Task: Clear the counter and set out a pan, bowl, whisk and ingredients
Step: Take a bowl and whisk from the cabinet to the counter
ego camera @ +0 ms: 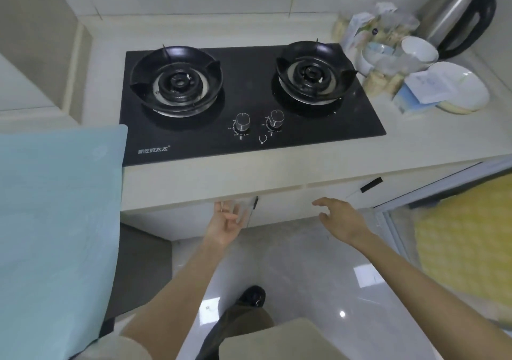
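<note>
Head view: hands at cabinet, bowls untouched

Left hand [227,221] and right hand [339,218] hang empty, fingers spread, below the counter [277,174]. White bowl [419,50] sits far beyond the right fingertips, beside the kettle [457,15]; likely fragile, slippery: grip by the rim.

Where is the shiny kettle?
In the head view, the steel kettle stands at the far right back corner of the counter, right of the gas stove, just behind a white bowl.

Stove [249,104] sits mid-counter [277,171], kettle [457,15] and bowls [418,50] far right, both hands near, below the counter edge.
</note>
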